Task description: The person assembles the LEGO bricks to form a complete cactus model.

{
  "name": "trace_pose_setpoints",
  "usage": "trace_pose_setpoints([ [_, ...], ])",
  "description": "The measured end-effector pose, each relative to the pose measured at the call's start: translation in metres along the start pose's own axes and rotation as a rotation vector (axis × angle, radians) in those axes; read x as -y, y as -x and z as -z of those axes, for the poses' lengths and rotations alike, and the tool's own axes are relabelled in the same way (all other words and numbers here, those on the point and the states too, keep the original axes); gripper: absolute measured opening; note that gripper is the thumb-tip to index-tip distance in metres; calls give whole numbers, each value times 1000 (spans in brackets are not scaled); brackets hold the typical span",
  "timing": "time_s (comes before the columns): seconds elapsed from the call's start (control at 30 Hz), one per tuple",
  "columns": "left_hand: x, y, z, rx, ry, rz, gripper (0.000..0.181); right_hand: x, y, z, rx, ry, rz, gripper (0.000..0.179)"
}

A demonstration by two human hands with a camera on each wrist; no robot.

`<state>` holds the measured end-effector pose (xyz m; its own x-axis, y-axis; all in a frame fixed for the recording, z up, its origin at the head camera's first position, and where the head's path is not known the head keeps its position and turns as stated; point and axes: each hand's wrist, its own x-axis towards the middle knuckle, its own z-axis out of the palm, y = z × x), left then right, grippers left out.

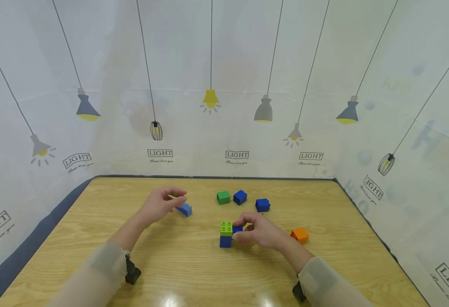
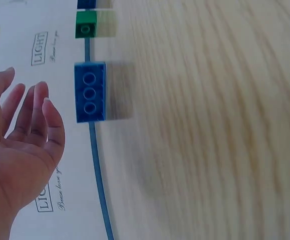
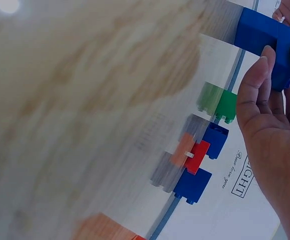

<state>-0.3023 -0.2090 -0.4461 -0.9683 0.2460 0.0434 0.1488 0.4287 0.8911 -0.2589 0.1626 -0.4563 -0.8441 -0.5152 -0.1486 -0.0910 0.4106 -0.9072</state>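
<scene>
My right hand (image 1: pixel 260 231) pinches a dark blue brick (image 1: pixel 238 230) between thumb and fingers. That brick is right against a stack with a lime green brick (image 1: pixel 226 227) on top of another dark blue brick (image 1: pixel 225 241). In the right wrist view the fingertips lie along the pinched blue brick (image 3: pixel 283 60), and the stack's blue brick (image 3: pixel 257 30) is beside it. To the left, my left hand (image 1: pixel 162 204) hovers by a lighter blue brick (image 1: pixel 186 209), its fingers loosely bent around nothing. The left wrist view shows this brick's hollow underside (image 2: pixel 89 92), apart from the fingers.
Farther back lie a green brick (image 1: pixel 223 197) and two dark blue bricks, one (image 1: pixel 240 197) beside it and one (image 1: pixel 262 205) farther right. A small red piece (image 3: pixel 197 157) lies near them. An orange brick (image 1: pixel 300 235) is by the right wrist. Printed curtains (image 1: pixel 193 140) surround the wooden table (image 1: pixel 186 273).
</scene>
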Motion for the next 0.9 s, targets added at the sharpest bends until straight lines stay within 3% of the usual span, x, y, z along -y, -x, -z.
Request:
trace_pose_setpoints([
  [0.23,11,-5,6,-20,-59,27,45,1,1,0,5,-5,19,28],
  [0.47,23,-14,1,41,-168,50,45,2,2,0,3,-2,15,28],
  [0.67,22,-16,-4,62,-263,65,45,2,1,0,1,4,16,29],
  [0.9,21,-15,-7,93,-195,90,43,1,1,0,4,9,23,29],
])
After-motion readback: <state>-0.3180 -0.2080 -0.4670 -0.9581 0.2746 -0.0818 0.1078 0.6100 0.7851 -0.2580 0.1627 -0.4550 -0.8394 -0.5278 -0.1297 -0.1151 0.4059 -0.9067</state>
